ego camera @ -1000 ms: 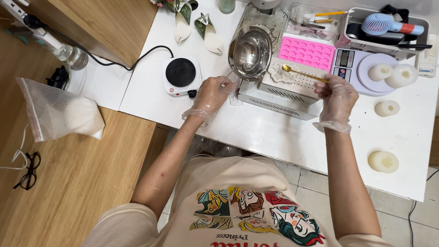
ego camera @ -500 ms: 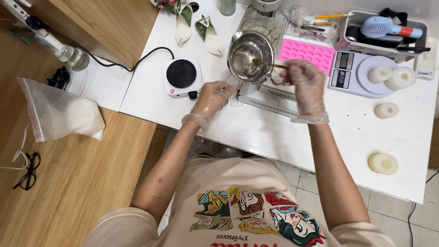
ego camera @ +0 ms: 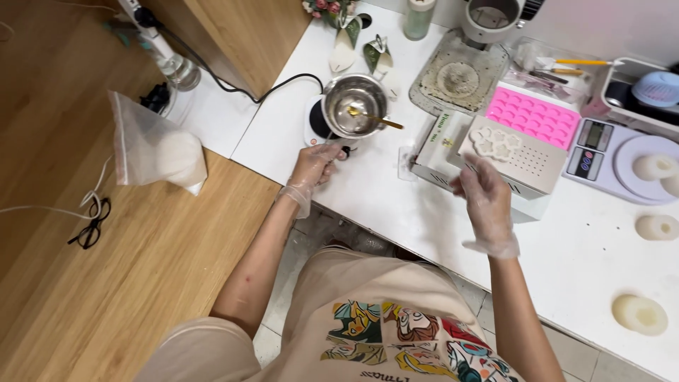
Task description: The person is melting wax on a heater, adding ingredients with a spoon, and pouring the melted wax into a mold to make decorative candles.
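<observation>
Two gloved hands at work: the left hand (ego camera: 313, 165) grips the handle of a small steel pot (ego camera: 355, 105) sitting on the little white hot plate (ego camera: 316, 122) at the back of the white bench (ego camera: 396, 212), gold spoon (ego camera: 371, 117) resting inside, while the right hand (ego camera: 485, 189) hangs open and empty just in front of the white box (ego camera: 495, 166) with the flower-shaped mould (ego camera: 493, 143) on top. Looks to me like the warm-up step, so what matters is a steady hold on that handle. Packaging-wise, the box has a small gold mark on its lid, a clear zip bag (ego camera: 154, 147) of white stuff lies on the wood floor, and a pink tray mould (ego camera: 534, 117) sits behind the box.
</observation>
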